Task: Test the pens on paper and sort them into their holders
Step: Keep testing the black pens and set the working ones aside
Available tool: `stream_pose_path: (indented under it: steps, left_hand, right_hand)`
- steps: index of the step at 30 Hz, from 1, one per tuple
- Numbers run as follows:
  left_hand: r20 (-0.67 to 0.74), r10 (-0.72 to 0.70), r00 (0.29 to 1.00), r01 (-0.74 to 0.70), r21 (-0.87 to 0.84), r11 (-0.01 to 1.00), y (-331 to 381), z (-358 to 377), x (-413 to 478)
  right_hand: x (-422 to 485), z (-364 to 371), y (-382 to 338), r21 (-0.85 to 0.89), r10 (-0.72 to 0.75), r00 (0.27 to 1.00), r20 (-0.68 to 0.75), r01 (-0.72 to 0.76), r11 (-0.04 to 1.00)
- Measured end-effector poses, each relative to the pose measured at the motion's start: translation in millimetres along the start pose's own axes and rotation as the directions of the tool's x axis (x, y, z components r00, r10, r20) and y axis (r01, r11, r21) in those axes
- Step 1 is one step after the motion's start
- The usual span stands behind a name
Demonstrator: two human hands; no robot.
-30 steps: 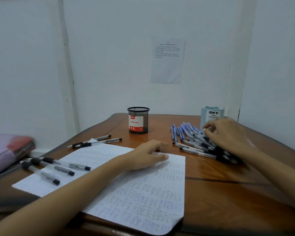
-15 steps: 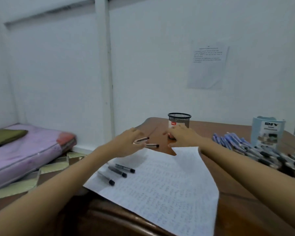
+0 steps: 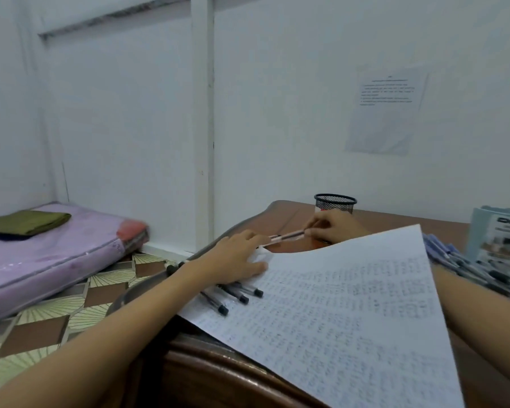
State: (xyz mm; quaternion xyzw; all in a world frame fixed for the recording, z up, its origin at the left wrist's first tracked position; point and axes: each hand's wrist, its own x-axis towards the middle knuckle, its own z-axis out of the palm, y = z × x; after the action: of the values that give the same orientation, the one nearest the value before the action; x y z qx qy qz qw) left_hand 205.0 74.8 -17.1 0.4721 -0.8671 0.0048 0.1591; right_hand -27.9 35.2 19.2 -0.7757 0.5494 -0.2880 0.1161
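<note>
Brown wooden desk (image 3: 289,214) against white walls (image 3: 277,113); a mattress (image 3: 56,248) lies on the tiled floor (image 3: 42,325). Near the desk's far edge the right hand (image 3: 336,228) pinches a pale pen (image 3: 287,235). The left hand (image 3: 236,260) rests on the scribbled paper (image 3: 351,304), fingers (image 3: 253,238) relaxed.

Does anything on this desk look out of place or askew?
Yes. The handwritten paper sheet is not lying flat: its far edge lifts in front of the right hand, which holds a pen, and its near part seems to hang over the table edge.

Capped black pens (image 3: 236,293) on scribbled paper (image 3: 351,313)
</note>
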Motion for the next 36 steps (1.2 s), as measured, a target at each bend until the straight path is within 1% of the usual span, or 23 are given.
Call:
stream_pose_path:
  steps: [3,5,7,10,12,14,16,19,21,23,25,27,29,31,32,34,35,36]
  left_hand:
    - [-0.004,0.081,0.997,-0.080,0.095,0.992,9.1,-2.7,1.3]
    - [0.030,0.116,0.993,-0.117,0.056,0.992,20.9,-4.2,2.1]
    - [0.088,0.154,0.984,-0.151,-0.036,0.988,38.3,-5.4,1.7]
    - [0.225,0.181,0.957,-0.154,-0.133,0.979,68.5,-4.4,3.7]
    - [0.343,0.166,0.925,-0.139,-0.102,0.985,85.3,-1.1,7.4]
    - [0.438,0.137,0.888,-0.120,-0.066,0.991,97.4,2.8,11.5]
    - [0.480,0.114,0.870,-0.107,-0.042,0.993,105.0,7.1,15.2]
    - [0.474,0.106,0.874,-0.121,0.000,0.993,113.6,12.3,18.9]
    - [0.459,0.110,0.881,-0.135,0.022,0.991,118.1,15.8,20.5]
    - [0.449,0.113,0.886,-0.140,0.027,0.990,122.3,19.7,22.0]
    - [0.434,0.105,0.895,-0.127,0.022,0.992,126.4,23.7,23.5]
    - [0.407,0.087,0.909,-0.091,-0.008,0.996,132.5,27.0,23.6]
    - [0.364,0.097,0.926,-0.067,-0.093,0.993,141.6,29.2,23.2]
    - [0.308,0.163,0.937,-0.079,-0.268,0.960,155.0,29.6,24.9]
    - [0.274,0.196,0.942,-0.080,-0.383,0.920,161.1,29.2,27.3]
    - [0.202,0.193,0.960,-0.047,-0.564,0.825,167.8,24.8,31.5]
    - [0.161,0.173,0.972,-0.044,-0.596,0.802,166.2,21.3,33.0]
    - [0.118,0.153,0.981,-0.056,-0.588,0.807,160.7,17.5,33.7]
  right_hand:
    - [-14.7,-30.8,-4.5,0.208,0.046,0.997,-0.066,-0.031,0.978]
    - [-26.5,-52.3,-9.9,0.380,0.114,0.988,-0.107,-0.066,0.923]
    - [-38.2,-69.0,-12.0,0.516,0.167,0.968,-0.188,-0.047,0.855]
    - [-59.6,-87.5,-8.9,0.548,0.200,0.926,-0.320,0.009,0.836]
    - [-73.0,-94.9,-4.1,0.553,0.226,0.903,-0.365,0.015,0.833]
    - [-85.1,-100.6,1.8,0.542,0.246,0.898,-0.364,-0.010,0.840]
    - [-99.0,-102.4,5.1,0.545,0.247,0.907,-0.341,-0.023,0.838]
    - [-117.2,-100.0,8.5,0.489,0.220,0.922,-0.320,-0.038,0.871]
    - [-125.1,-97.1,11.3,0.461,0.231,0.898,-0.374,-0.036,0.886]
    - [-128.9,-95.0,16.2,0.488,0.257,0.876,-0.409,-0.028,0.872]
    - [-132.2,-93.9,20.1,0.553,0.279,0.881,-0.382,-0.024,0.833]
    - [-134.5,-93.9,24.5,0.568,0.301,0.894,-0.332,-0.066,0.820]
    - [-137.3,-94.8,27.2,0.552,0.295,0.920,-0.259,-0.110,0.826]
    - [-139.5,-95.4,28.5,0.531,0.266,0.942,-0.203,-0.122,0.838]
    - [-141.2,-95.7,28.4,0.511,0.252,0.948,-0.196,-0.121,0.851]
    - [-142.8,-97.5,26.5,0.489,0.242,0.944,-0.223,-0.107,0.866]
    - [-142.7,-98.3,25.6,0.498,0.257,0.934,-0.247,-0.105,0.861]
    - [-142.3,-98.1,23.6,0.513,0.285,0.920,-0.268,-0.114,0.851]
